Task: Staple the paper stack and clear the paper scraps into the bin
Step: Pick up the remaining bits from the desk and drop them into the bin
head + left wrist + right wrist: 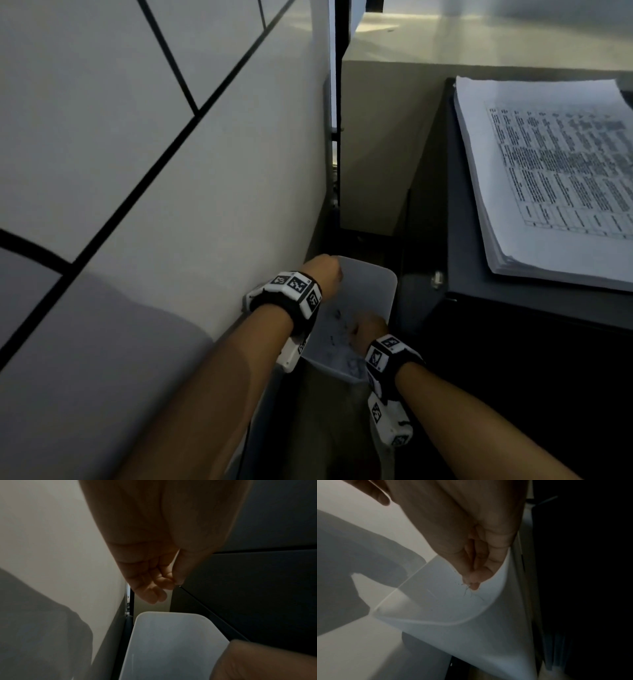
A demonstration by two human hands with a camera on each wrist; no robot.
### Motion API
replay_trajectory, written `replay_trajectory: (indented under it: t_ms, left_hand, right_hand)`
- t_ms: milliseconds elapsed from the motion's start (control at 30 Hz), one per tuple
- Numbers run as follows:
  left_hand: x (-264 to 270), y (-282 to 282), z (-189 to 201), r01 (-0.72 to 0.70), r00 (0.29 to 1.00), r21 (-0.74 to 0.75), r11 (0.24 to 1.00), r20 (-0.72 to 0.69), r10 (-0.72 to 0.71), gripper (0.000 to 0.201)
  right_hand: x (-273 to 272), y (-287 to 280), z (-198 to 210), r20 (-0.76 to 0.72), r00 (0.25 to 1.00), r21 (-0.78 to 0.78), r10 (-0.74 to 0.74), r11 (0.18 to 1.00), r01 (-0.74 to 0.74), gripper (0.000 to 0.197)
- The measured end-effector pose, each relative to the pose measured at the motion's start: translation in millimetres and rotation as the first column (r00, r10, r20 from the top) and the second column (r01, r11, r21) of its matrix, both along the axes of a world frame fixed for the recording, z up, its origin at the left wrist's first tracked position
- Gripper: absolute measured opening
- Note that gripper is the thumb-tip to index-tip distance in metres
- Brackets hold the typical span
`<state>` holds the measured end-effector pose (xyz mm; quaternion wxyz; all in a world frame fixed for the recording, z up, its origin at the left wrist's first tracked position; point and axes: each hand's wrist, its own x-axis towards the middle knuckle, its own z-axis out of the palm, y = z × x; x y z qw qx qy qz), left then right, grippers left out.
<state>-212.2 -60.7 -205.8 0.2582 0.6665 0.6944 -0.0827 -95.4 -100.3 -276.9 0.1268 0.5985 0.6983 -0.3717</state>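
Both hands hover over the smooth, round-cornered white bin, at 6 o'clock. Left hand fingers loosely curled, empty. Right hand fingers bunched; contents indeterminate. The head view alone shows the thick printed paper stack on the dark tabletop, at 2 o'clock.

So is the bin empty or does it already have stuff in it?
Not empty. The head view shows small dark bits and pale scraps lying inside the white bin, below both hands. How full it is cannot be told.
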Motion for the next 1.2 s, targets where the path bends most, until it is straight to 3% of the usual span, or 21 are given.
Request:
replay_trajectory:
  t_ms: [167,300,500,600,667,733,833,1067,1200]
  left_hand:
    - [3,-7,-10,0.000,0.999,0.023,1.000,-0.041,0.001,0.030]
    - [4,-8,-16,-0.014,0.999,0.004,1.000,-0.039,0.015,0.029]
    - [4,-22,-42,-0.081,0.996,-0.082,0.993,-0.033,0.079,0.030]
    - [8,-35,-57,-0.152,0.988,-0.129,0.980,-0.015,0.152,0.030]
    - [13,-40,-61,-0.170,0.985,-0.146,0.975,-0.003,0.172,0.032]
    - [18,-40,-59,-0.193,0.980,-0.168,0.967,0.020,0.199,0.035]
    - [19,-37,-60,-0.212,0.974,-0.192,0.958,0.031,0.222,0.033]
    - [25,-36,-66,-0.196,0.979,-0.116,0.974,0.024,0.200,0.035]
    - [22,-43,-69,-0.197,0.977,-0.196,0.961,0.043,0.209,0.036]
  right_hand:
    - [-1,2,-6,-0.031,0.999,-0.016,-0.028,0.999,0.028,0.018]
    - [2,5,-14,-0.058,0.990,-0.039,-0.131,0.991,0.128,0.044]
    - [6,3,-11,-0.078,0.987,-0.010,-0.142,0.990,0.142,0.045]
    - [8,1,-11,-0.155,0.973,0.052,-0.171,0.982,0.181,0.048]
    - [8,0,-10,-0.174,0.957,0.061,-0.231,0.968,0.245,0.040]
    - [8,1,-6,-0.195,0.936,0.058,-0.295,0.949,0.311,0.006]
    - [7,1,-4,-0.201,0.919,0.027,-0.340,0.936,0.352,0.034]
    - [10,0,-2,-0.212,0.906,-0.028,-0.365,0.929,0.368,0.039]
    - [12,-1,-1,-0.196,0.909,-0.056,-0.368,0.930,0.364,0.041]
